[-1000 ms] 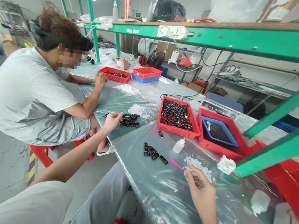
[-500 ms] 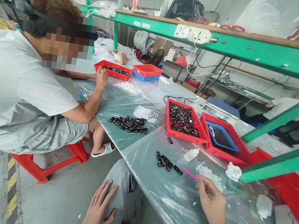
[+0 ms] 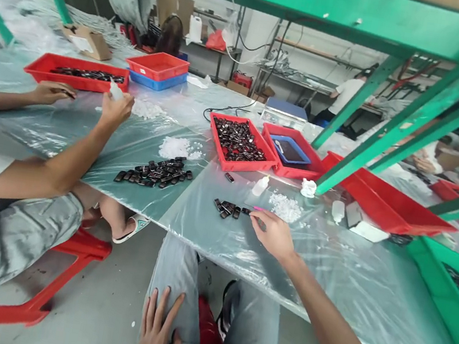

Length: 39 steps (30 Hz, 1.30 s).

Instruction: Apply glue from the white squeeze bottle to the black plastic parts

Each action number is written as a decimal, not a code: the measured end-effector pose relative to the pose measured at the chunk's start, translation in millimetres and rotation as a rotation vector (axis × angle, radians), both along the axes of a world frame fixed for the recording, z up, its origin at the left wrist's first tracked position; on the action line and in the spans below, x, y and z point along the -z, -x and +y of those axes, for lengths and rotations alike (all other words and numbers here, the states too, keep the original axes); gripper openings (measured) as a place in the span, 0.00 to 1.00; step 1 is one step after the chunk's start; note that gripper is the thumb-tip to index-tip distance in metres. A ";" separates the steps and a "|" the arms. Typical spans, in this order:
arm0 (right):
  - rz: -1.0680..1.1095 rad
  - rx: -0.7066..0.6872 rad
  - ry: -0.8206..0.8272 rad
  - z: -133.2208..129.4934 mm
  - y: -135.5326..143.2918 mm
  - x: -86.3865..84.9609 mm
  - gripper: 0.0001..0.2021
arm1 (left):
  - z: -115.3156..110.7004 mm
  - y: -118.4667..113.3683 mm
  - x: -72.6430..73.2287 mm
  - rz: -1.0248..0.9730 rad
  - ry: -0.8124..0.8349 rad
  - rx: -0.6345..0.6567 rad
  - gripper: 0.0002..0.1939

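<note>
My left hand (image 3: 160,327) rests on my left thigh with its fingers spread. Over the table, my right hand (image 3: 272,231) has its fingertips together at a black piece (image 3: 246,211), beside a small group of black pieces (image 3: 227,209). A pink stick (image 3: 257,208) lies just behind those fingers. White bits (image 3: 285,207) are scattered beyond the hand, and a small white bottle (image 3: 260,186) lies near them. One more black piece (image 3: 229,177) lies apart, close to a red tray of black pieces (image 3: 234,165).
On the left a person holds a bottle (image 3: 115,91) near a red tray (image 3: 36,69). Black pieces (image 3: 155,172) and white bits (image 3: 180,148) lie between us. Green shelf beams (image 3: 415,97) slant across the right, above a red tray (image 3: 392,212) and a green bin (image 3: 434,280).
The view has turned right and down. My right hand has moved from beside the pink stick to the black piece by the group. The neighbouring person now holds up a bottle.
</note>
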State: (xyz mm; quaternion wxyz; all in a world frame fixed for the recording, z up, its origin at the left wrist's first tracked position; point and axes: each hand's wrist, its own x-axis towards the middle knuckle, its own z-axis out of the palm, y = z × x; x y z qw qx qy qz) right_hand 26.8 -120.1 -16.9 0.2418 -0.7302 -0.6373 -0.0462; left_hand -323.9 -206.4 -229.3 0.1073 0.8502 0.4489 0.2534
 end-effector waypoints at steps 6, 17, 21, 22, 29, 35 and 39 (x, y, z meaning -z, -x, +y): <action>-0.069 0.062 0.105 -12.5 -20.2 -1.9 0.11 | 3.1 -4.5 -2.3 -0.015 -0.104 0.139 0.51; -0.360 -0.076 0.383 26.0 10.0 -15.3 0.13 | 4.2 1.2 -11.1 -0.001 -0.143 0.263 0.48; -0.373 -0.077 0.416 22.6 13.6 -19.0 0.10 | 4.1 4.2 -8.1 -0.029 -0.148 0.268 0.46; -0.374 -0.076 0.420 19.2 12.6 -21.4 0.10 | 4.4 5.4 -7.0 -0.035 -0.145 0.270 0.45; -0.363 0.026 0.391 -16.5 -29.4 -67.6 0.12 | 5.8 9.8 -4.4 -0.040 -0.099 0.252 0.33; -0.177 0.293 0.252 -43.7 -68.2 -73.9 0.13 | 3.4 8.6 -9.8 -0.049 -0.047 0.174 0.27; -0.105 0.372 0.212 -55.7 -72.8 -46.5 0.12 | 7.6 15.9 -4.9 -0.056 -0.044 0.133 0.26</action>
